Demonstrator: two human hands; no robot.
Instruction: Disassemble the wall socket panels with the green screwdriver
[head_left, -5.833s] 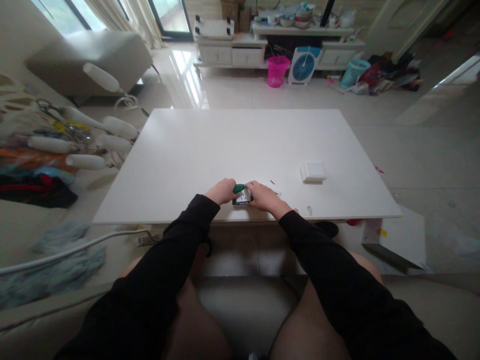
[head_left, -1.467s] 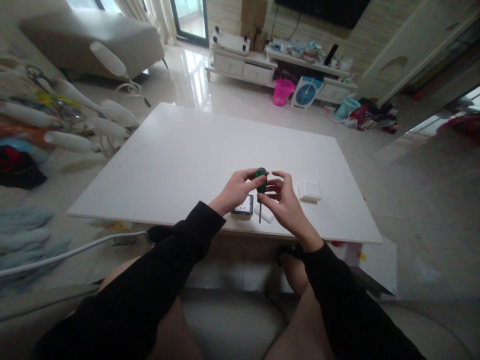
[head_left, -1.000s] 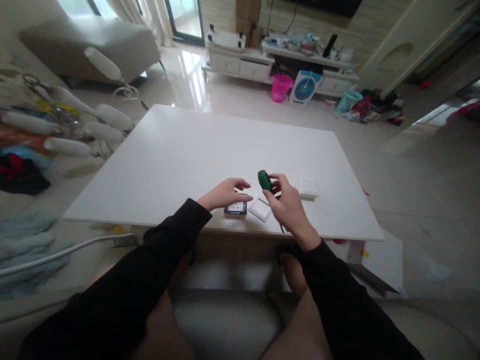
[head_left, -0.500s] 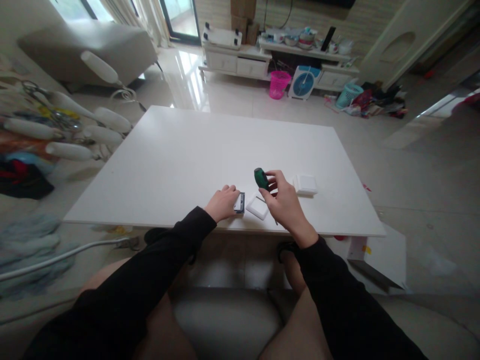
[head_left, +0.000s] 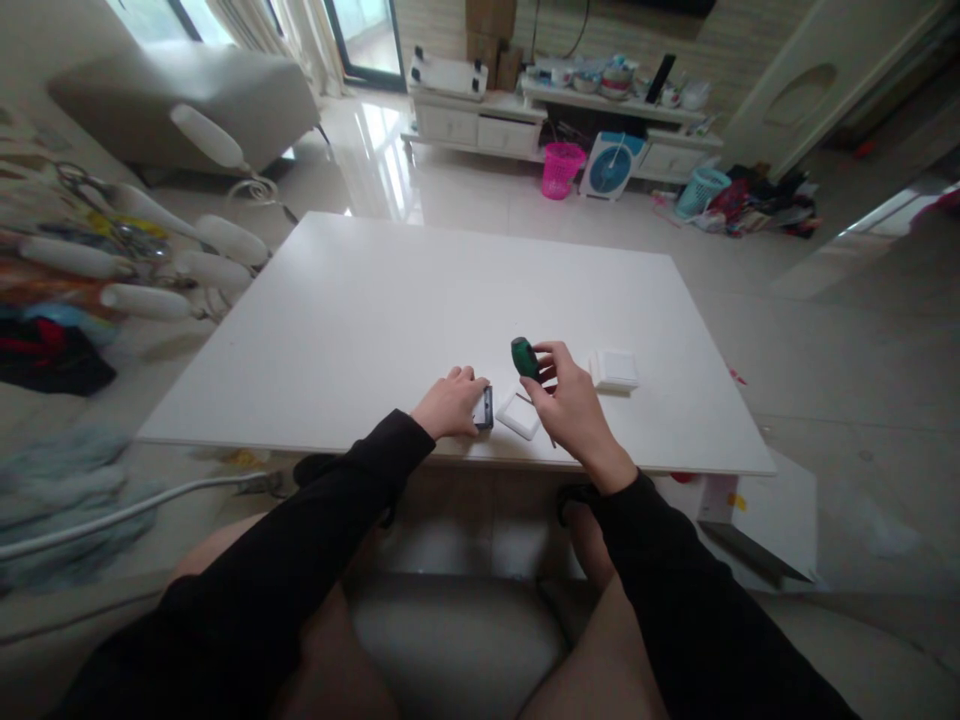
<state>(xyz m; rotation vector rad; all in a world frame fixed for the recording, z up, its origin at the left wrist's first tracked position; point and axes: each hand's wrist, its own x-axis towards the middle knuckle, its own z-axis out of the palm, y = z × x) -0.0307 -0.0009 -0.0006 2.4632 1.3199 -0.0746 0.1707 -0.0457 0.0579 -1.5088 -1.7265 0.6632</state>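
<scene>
My left hand (head_left: pixel 450 402) is closed around a small wall switch (head_left: pixel 487 408) with a dark grey edge, near the front edge of the white table. Its fingers cover most of that piece. Just to the right lies a white square cover frame (head_left: pixel 519 416), flat on the tabletop. Above this frame my right hand (head_left: pixel 561 392) grips a screwdriver (head_left: pixel 523 356) by its dark green handle. The handle's end points up and away, and the shaft is largely hidden by the hand. Further right sit stacked white square switch plates (head_left: pixel 618 368).
The white table (head_left: pixel 390 300) spans the middle of the view. Lamp arms with white shades (head_left: pixel 229 240) stand off its left edge. Beyond it are a pink basket (head_left: pixel 561 170), a blue and white fan (head_left: pixel 611 165) and a low cabinet (head_left: pixel 510 135). A white panel (head_left: pixel 776 520) is at lower right.
The wall switch in my left hand has tilted slightly, and its dark edge shows more. My right hand keeps the screwdriver in nearly the same place. The whole view has shifted slightly.
</scene>
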